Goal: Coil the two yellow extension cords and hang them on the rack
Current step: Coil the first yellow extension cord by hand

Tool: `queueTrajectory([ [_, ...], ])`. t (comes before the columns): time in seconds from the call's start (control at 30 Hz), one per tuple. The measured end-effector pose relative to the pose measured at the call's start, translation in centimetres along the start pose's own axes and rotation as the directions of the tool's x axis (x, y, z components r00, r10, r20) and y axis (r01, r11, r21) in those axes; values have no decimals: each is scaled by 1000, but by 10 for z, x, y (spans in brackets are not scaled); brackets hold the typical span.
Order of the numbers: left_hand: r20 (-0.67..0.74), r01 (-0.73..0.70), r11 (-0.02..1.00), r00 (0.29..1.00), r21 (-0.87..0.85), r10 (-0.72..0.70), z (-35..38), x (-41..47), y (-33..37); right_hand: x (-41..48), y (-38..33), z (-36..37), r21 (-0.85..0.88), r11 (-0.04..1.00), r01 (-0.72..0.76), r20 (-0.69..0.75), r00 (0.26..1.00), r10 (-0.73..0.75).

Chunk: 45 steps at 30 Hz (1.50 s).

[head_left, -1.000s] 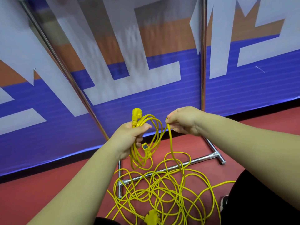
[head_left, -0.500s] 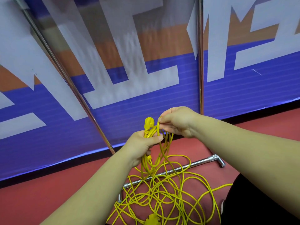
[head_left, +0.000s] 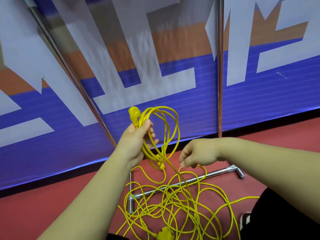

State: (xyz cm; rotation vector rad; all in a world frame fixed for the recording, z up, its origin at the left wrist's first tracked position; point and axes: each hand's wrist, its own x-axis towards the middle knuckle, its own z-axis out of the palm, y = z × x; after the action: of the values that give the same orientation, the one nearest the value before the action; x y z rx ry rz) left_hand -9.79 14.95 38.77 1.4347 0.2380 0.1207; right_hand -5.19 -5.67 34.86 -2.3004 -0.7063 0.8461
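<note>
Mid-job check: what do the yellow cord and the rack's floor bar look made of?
Yellow cord: likely a smooth plastic or rubber jacket; it bends in soft loops. Rack's floor bar: apparently chromed or polished metal tube, with bright mirror-like highlights.

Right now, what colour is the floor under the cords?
Red; the floor shows best in the head view.
</note>
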Motion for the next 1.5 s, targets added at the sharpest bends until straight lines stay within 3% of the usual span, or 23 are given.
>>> queueTrajectory([
  [0.17, -14, -79, 975, 997, -210, 78, -5, 1, 17, 20, -3, 21, -141, 990, 22, -12, 1000, -24],
  [0.3, -4, -79, 938, 997, -337, 82, -9, 2, 26, 42, 1, 40, -137, 990, 28, -13, 999, -30],
  [0.53, -21, -21, 892, 1000, -451, 12, -24, 5, 26, 53, 21, 68, -116, 989, 92, 134, 988, -76],
  [0.63, -45, -10, 925, 999, -379, -7, -38, 6, 26, 51, 22, 53, 66, 994, 90, 78, 992, -95],
  [0.77, -98, 6, 997, 995, -72, -13, -49, 3, 19, 42, 10, 22, 214, 970, 113, -120, 989, -89],
  [0.87, -116, 45, 991, 993, 123, -31, -51, 5, 7, 37, -5, 7, 439, 889, 129, -205, 978, -40],
  [0.97, -118, 87, 979, 991, 182, -66, -50, 9, -4, 29, -18, -3, 586, 793, 166, -220, 975, -41],
  [1.33, 69, 59, 983, 995, 174, -72, -26, -5, -8, 1, -38, -16, 452, 815, 363, -339, 915, -219],
  [1.5, 54, 39, 971, 997, 234, -52, -15, -7, -8, -5, -39, -19, 416, 818, 396, -368, 896, -247],
])
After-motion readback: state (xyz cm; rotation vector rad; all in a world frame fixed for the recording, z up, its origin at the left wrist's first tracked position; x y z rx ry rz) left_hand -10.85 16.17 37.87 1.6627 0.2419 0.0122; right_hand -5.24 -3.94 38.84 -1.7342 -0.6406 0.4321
